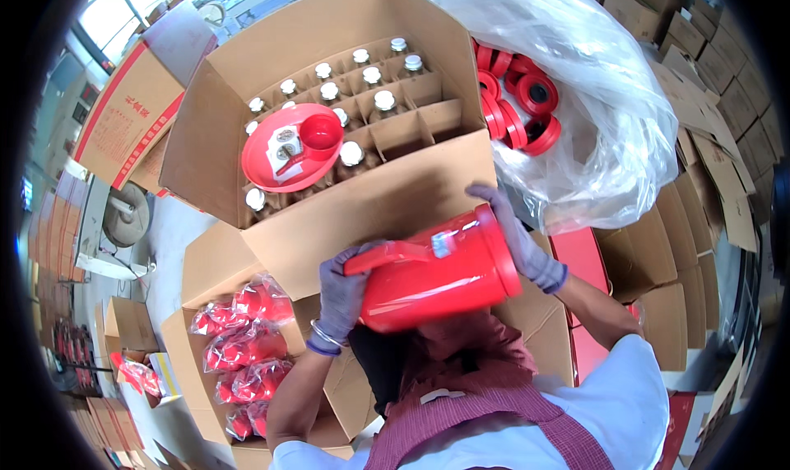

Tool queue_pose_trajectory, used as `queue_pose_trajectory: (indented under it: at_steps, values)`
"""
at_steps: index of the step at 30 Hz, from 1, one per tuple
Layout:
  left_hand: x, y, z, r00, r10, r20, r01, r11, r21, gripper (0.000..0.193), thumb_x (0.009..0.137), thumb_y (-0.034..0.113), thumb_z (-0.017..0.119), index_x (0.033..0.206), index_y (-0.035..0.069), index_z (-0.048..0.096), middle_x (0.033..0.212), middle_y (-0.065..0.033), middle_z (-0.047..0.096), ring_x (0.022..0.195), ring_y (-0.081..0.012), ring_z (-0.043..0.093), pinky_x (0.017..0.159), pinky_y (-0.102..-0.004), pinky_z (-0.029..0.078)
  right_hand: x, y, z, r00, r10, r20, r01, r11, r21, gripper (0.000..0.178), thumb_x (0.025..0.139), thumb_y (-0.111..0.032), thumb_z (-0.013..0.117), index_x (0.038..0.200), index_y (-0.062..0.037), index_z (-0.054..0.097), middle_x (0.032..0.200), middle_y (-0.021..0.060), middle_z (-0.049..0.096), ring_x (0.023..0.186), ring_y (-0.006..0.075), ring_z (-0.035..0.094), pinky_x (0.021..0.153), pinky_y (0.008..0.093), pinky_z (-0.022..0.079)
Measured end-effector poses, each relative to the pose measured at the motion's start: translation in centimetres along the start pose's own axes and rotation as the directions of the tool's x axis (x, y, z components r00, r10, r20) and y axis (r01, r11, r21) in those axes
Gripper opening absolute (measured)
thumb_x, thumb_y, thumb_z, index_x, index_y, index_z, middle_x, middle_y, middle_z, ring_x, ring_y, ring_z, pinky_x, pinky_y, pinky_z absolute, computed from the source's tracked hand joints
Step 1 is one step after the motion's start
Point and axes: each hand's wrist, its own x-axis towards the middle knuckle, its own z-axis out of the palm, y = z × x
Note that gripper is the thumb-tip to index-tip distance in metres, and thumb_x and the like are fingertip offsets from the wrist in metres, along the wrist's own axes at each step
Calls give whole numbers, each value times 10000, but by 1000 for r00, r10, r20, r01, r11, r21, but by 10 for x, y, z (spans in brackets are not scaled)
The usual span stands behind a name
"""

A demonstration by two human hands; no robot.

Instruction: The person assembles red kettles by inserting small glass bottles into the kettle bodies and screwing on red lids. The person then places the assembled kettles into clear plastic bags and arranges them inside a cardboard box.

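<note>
Between the fingers of both hands is the red jug [436,276], held sideways; the left hand [339,293] curls round it near the handle [387,257], partly hidden; the right hand [527,248] spreads open fingers along its wide rim [498,252], probably to steady both ends.

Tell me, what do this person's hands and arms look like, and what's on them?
Both the left hand and right hand wear greyish-lavender fabric gloves with blue-violet cuff edges. A silvery bangle circles the left wrist. The forearms are bare up to pale, whitish-blue short sleeves.
</note>
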Motion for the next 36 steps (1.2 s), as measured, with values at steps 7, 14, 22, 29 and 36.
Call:
queue_pose_trajectory:
  at_steps: [7, 14, 22, 29, 36]
  values:
    - [12, -8, 11, 892, 447, 64, -427, 788, 444, 234, 760, 20, 585, 976, 28, 673, 1032, -108, 702, 1028, -223, 657, 983, -381, 462, 7, 6, -10, 992, -87, 96, 54, 951, 303, 547, 908, -349, 573, 1332, -26, 451, 1336, 187, 474, 1259, 313, 455, 1089, 380, 318]
    - [10, 30, 11, 902, 419, 104, -426, 824, 373, 210, 737, 39, 657, 947, 35, 668, 1031, -70, 704, 995, -225, 660, 953, -410, 476, -12, 1, 18, 940, 327, 102, -336, 820, 463, 465, 939, -307, 551, 1306, -39, 450, 1243, 137, 554, 1190, 216, 528, 1022, 321, 401]
    - [12, -37, -18, 983, 120, -138, -124, 992, -22, 238, 893, 70, 535, 1059, -47, 659, 968, -59, 689, 862, -116, 628, 824, -273, 508, 50, -80, -26, 866, -356, 350, 241, 912, 333, 564, 900, -221, 612, 1399, -43, 416, 1441, 149, 369, 1395, 234, 303, 1138, 338, 240]
    - [9, 51, 26, 743, 649, 163, -603, 544, 584, 185, 676, 3, 666, 858, 23, 636, 981, -132, 699, 968, -330, 662, 1003, -445, 448, 17, 28, 12, 962, 151, 228, -216, 930, 296, 463, 966, -110, 483, 1400, -32, 345, 1330, 73, 470, 1223, 185, 484, 1062, 308, 387]
    - [6, 22, -14, 979, -192, -67, 164, 940, -300, 208, 790, 34, 642, 988, -24, 665, 998, -81, 712, 982, -206, 668, 941, -373, 491, 47, -59, -17, 951, -124, 285, 73, 981, 181, 527, 938, -190, 551, 1413, -48, 370, 1435, 148, 352, 1337, 250, 360, 1116, 367, 295]
